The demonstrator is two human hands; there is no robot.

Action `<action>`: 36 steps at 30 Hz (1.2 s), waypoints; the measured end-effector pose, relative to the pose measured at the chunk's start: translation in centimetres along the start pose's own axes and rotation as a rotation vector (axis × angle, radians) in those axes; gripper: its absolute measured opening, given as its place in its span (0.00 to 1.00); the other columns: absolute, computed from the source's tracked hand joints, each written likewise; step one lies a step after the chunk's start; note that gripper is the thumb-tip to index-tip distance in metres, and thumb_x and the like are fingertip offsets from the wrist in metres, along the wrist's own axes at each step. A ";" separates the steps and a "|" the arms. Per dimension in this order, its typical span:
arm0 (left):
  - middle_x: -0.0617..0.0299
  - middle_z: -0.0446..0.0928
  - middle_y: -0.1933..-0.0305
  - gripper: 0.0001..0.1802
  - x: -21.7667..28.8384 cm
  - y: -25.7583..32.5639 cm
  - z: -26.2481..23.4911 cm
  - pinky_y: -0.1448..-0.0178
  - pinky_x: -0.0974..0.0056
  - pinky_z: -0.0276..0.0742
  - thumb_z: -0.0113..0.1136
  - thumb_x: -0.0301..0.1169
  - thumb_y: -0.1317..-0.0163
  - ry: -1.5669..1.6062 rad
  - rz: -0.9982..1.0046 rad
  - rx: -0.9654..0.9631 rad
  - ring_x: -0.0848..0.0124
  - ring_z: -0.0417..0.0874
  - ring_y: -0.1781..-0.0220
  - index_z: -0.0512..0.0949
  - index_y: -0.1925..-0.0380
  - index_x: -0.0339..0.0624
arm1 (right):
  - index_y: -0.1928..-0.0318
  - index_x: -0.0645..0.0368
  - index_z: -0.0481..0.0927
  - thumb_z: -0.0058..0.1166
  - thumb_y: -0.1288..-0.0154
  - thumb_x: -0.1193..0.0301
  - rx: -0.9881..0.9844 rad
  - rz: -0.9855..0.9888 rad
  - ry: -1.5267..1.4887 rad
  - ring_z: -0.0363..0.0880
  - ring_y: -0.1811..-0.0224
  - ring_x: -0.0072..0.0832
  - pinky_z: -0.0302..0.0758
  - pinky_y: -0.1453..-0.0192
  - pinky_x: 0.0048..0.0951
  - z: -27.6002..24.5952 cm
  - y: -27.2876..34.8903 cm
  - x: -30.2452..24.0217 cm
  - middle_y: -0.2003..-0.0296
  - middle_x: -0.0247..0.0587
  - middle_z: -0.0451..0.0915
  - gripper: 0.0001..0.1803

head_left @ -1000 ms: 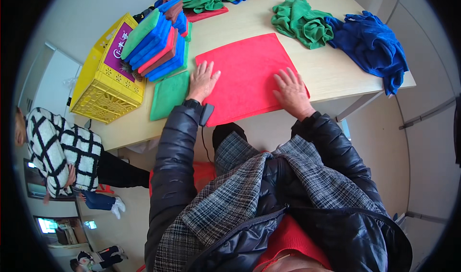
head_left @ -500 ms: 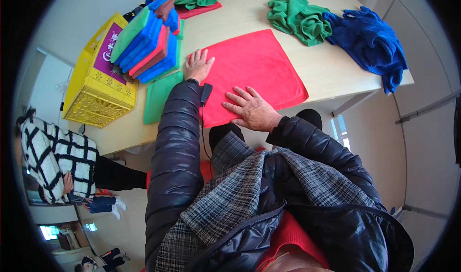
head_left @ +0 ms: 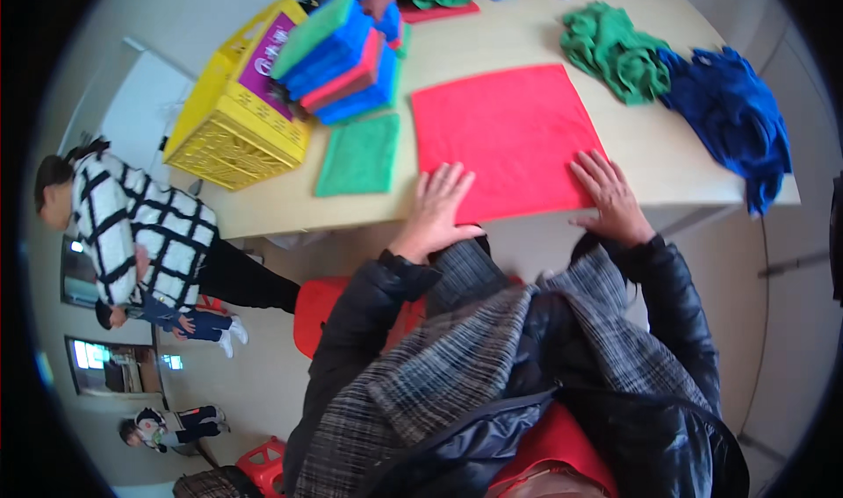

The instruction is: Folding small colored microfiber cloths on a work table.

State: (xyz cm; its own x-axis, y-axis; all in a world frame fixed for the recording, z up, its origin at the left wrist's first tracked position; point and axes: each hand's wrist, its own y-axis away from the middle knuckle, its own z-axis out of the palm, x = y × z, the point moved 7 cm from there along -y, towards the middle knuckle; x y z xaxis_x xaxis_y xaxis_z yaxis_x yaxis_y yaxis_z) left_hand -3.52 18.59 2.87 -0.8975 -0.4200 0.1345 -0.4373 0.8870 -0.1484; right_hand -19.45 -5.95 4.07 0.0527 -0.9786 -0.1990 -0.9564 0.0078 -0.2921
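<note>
The red cloth lies flat and spread out at the middle of the desk's near edge, directly in front of both hands and reaching away from them toward the far edge. Neither hand is clearly nearer: the left hand is at the cloth's near left corner, the right hand at its near right corner. The cloth's near side stretches between them, and most of the cloth lies beyond the fingertips.

The grip is wide on both sides: the fingers are spread and laid out flat, with the thumbs turned inward toward each other, and neither hand is closed around anything. Whether either thumb reaches under the cloth's near side, I cannot tell.

The cloth is close to square, so no long axis stands out; it looks slightly wider from left to right, though the lens bends its edges. Its near side runs roughly along the desk's near edge; whether it hangs over is hard to tell.

Left of the cloth, apart from it, a small folded green cloth lies near the same edge, its longer sides pointing roughly toward the far edge. Beyond that sits a stack of folded cloths.
</note>
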 end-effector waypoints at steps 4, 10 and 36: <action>0.50 0.66 0.27 0.41 -1.4 2.6 -0.4 0.23 0.50 0.60 0.70 0.27 0.50 -0.075 -0.033 0.224 0.54 0.64 0.25 0.68 0.32 0.41 | 0.29 0.50 0.67 0.70 0.47 0.61 0.070 -0.023 -0.053 0.58 0.24 0.43 0.57 0.22 0.45 0.7 -0.7 0.9 0.28 0.41 0.65 0.45; 0.54 0.73 0.32 0.32 -2.2 3.5 -0.7 0.28 0.55 0.69 0.67 0.21 0.49 0.089 -0.008 0.282 0.56 0.72 0.30 0.75 0.40 0.41 | 0.32 0.47 0.72 0.66 0.43 0.67 0.060 0.019 -0.104 0.60 0.25 0.41 0.60 0.23 0.43 1.7 0.7 1.9 0.30 0.38 0.67 0.36; 0.61 0.84 0.63 0.13 -15.2 -4.7 0.4 0.58 0.68 0.77 0.65 0.29 0.35 1.030 -0.512 0.401 0.80 0.79 0.64 0.82 0.58 0.28 | 0.57 0.61 0.84 0.60 0.36 0.58 -0.197 0.205 -0.382 0.80 0.66 0.37 0.76 0.58 0.36 0.0 -15.1 11.8 0.69 0.49 0.83 0.18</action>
State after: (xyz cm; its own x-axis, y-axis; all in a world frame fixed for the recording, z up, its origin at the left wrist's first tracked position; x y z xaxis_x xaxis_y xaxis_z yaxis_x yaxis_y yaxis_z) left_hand 12.16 20.70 1.09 -0.2305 -0.1934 0.9537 -0.8775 0.4648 -0.1178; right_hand -4.40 -17.63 6.15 -0.0759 -0.8148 -0.5747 -0.9925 0.1171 -0.0350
